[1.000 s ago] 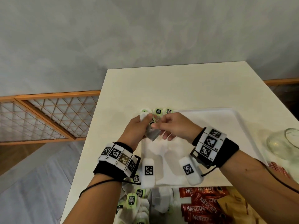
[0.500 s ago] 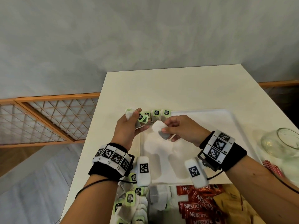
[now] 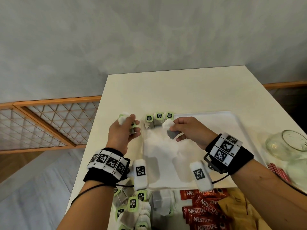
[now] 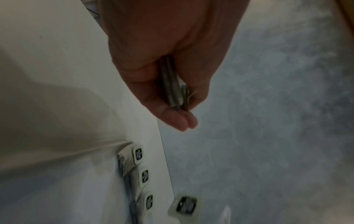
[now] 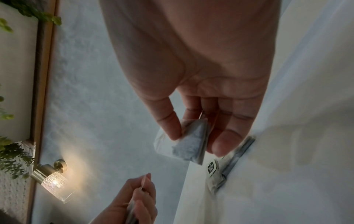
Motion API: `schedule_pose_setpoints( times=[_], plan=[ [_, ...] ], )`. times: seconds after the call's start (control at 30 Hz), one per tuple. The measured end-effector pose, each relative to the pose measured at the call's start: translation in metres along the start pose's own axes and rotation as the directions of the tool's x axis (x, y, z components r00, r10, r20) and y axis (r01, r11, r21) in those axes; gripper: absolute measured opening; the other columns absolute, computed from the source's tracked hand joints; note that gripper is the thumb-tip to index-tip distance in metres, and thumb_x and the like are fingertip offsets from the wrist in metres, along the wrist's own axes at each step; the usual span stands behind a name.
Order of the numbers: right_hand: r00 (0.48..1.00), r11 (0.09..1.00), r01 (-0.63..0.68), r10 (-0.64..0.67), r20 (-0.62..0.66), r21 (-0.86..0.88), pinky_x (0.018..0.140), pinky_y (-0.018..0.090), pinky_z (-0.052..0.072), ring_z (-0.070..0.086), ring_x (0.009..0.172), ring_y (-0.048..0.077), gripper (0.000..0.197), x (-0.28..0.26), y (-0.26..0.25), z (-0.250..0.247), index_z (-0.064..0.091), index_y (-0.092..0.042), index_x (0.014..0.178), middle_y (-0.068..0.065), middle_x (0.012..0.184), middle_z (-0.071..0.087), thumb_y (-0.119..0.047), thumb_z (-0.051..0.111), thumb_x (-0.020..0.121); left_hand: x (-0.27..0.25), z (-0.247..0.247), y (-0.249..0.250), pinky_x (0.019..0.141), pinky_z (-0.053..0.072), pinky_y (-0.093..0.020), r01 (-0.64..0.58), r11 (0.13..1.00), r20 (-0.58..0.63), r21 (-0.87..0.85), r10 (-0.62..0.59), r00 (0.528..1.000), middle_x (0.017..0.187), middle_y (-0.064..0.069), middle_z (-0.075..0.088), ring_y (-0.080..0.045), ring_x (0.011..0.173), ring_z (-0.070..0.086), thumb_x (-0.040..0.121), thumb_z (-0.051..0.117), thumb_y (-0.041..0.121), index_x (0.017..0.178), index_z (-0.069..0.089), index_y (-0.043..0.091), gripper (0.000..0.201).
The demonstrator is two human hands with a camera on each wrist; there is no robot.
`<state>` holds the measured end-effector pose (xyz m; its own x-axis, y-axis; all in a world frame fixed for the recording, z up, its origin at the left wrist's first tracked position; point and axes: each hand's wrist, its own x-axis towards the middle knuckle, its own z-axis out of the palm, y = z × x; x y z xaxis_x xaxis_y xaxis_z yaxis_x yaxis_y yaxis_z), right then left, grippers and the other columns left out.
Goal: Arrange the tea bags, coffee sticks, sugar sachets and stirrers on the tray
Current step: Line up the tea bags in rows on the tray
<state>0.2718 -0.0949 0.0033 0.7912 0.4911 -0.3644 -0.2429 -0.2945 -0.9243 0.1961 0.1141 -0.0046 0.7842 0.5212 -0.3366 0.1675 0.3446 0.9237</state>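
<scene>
Right hand (image 3: 187, 131) pinches tea bag (image 3: 169, 130) over tray (image 3: 232, 130) far-left corner, beside three-bag row (image 3: 158, 121) at 12 o'clock edge. Left hand (image 3: 121, 135) grips tea-bag stack (image 4: 172, 87), edges visible only in wrist view. Tray centre bare.

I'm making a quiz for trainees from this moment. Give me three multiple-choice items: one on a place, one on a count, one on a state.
1. Where do the tea bags already on the tray stand?
A. along its far left edge
B. in its near right corner
C. in its middle

2. How many green tags show in that row?
A. one
B. three
C. six

3. What is the right hand doing?
A. resting flat
B. pinching a tea bag
C. gripping the jar

Key: 1 A, the row lines the far left rim; 2 B, three tags side by side; 3 B, the thumb and fingers pinch it above the tray.
</scene>
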Motion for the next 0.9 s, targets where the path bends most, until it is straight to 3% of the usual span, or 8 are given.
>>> schedule_pose_setpoints(
  times=[0.1, 0.17, 0.3, 0.4, 0.53, 0.6, 0.7, 0.9],
  plan=[
    [1.000, 1.000, 0.007, -0.007, -0.001, 0.002, 0.064, 0.025, 0.054, 0.060, 0.073, 0.012, 0.004, 0.002, 0.002, 0.003, 0.067, -0.011, 0.088, 0.003, 0.086, 0.067, -0.011, 0.063, 0.089, -0.013, 0.015, -0.009, 0.048, 0.050, -0.025, -0.069, 0.973, 0.173, 0.222, 0.030, 0.984, 0.071, -0.004, 0.066, -0.013, 0.047, 0.052, 0.087, 0.071, 0.018, 0.089, 0.069, 0.011, 0.007],
    [1.000, 1.000, 0.015, -0.015, 0.001, -0.001, 0.065, 0.025, 0.053, 0.061, 0.074, 0.011, 0.003, 0.002, 0.002, 0.006, 0.066, -0.013, 0.089, 0.002, 0.086, 0.067, -0.012, 0.064, 0.089, -0.019, 0.025, -0.015, 0.049, 0.052, -0.026, -0.121, 0.954, 0.252, 0.276, 0.049, 0.967, 0.071, -0.006, 0.066, -0.014, 0.048, 0.052, 0.084, 0.075, 0.017, 0.090, 0.072, 0.013, 0.007],
    [1.000, 0.999, 0.027, -0.027, -0.004, 0.017, 0.065, 0.025, 0.052, 0.062, 0.077, 0.011, 0.004, 0.001, 0.002, 0.012, 0.064, -0.015, 0.092, 0.002, 0.090, 0.067, -0.012, 0.062, 0.090, -0.021, 0.036, -0.018, 0.048, 0.052, -0.027, -0.185, 0.930, 0.256, 0.318, 0.104, 0.961, 0.063, -0.004, 0.060, -0.015, 0.045, 0.050, 0.084, 0.075, 0.020, 0.085, 0.072, 0.012, 0.008],
    [0.999, 0.990, -0.036, 0.036, 0.001, 0.135, 0.069, 0.032, 0.052, 0.064, 0.083, 0.021, 0.018, 0.001, -0.001, 0.014, 0.064, -0.016, 0.095, 0.009, 0.094, 0.069, -0.013, 0.047, 0.093, -0.018, 0.037, -0.014, 0.048, 0.050, -0.028, -0.223, 0.875, 0.297, 0.431, 0.096, 0.950, 0.050, 0.003, 0.054, -0.017, 0.044, 0.051, 0.087, 0.073, 0.024, 0.072, 0.068, 0.014, 0.018],
    [0.994, 0.952, -0.105, 0.091, 0.065, 0.286, 0.077, 0.037, 0.051, 0.063, 0.090, 0.027, 0.034, 0.003, 0.001, 0.011, 0.064, -0.006, 0.115, 0.020, 0.110, 0.069, -0.024, 0.043, 0.096, -0.019, 0.034, -0.006, 0.049, 0.049, -0.028, -0.269, 0.810, 0.415, 0.521, 0.035, 0.909, 0.057, -0.007, 0.056, -0.023, 0.048, 0.053, 0.087, 0.073, 0.025, 0.069, 0.062, 0.010, 0.025],
    [0.997, 0.963, -0.063, 0.048, 0.063, 0.263, 0.082, 0.037, 0.052, 0.063, 0.089, 0.025, 0.031, 0.003, 0.003, 0.010, 0.063, 0.000, 0.117, 0.021, 0.108, 0.068, -0.020, 0.051, 0.096, -0.021, 0.033, -0.003, 0.047, 0.047, -0.027, -0.272, 0.807, 0.442, 0.524, 0.015, 0.897, 0.061, -0.009, 0.055, -0.021, 0.047, 0.054, 0.086, 0.073, 0.022, 0.071, 0.061, 0.009, 0.024],
    [0.998, 0.973, 0.004, -0.019, 0.064, 0.231, 0.074, 0.029, 0.057, 0.067, 0.083, 0.020, 0.022, 0.001, 0.002, 0.008, 0.067, -0.005, 0.113, 0.012, 0.102, 0.072, -0.008, 0.059, 0.093, -0.024, 0.031, -0.001, 0.045, 0.046, -0.024, -0.254, 0.807, 0.436, 0.534, -0.006, 0.900, 0.057, -0.007, 0.056, -0.017, 0.046, 0.053, 0.086, 0.074, 0.021, 0.077, 0.065, 0.004, 0.021],
    [0.999, 0.977, 0.044, -0.044, -0.006, 0.209, 0.068, 0.029, 0.059, 0.066, 0.071, 0.017, 0.014, 0.003, -0.001, 0.004, 0.069, -0.004, 0.101, 0.011, 0.086, 0.070, -0.001, 0.065, 0.087, -0.024, 0.028, -0.001, 0.044, 0.045, -0.024, -0.239, 0.809, 0.437, 0.538, -0.025, 0.899, 0.049, 0.003, 0.055, -0.014, 0.045, 0.053, 0.084, 0.076, 0.019, 0.069, 0.063, 0.016, 0.020]
  ],
)
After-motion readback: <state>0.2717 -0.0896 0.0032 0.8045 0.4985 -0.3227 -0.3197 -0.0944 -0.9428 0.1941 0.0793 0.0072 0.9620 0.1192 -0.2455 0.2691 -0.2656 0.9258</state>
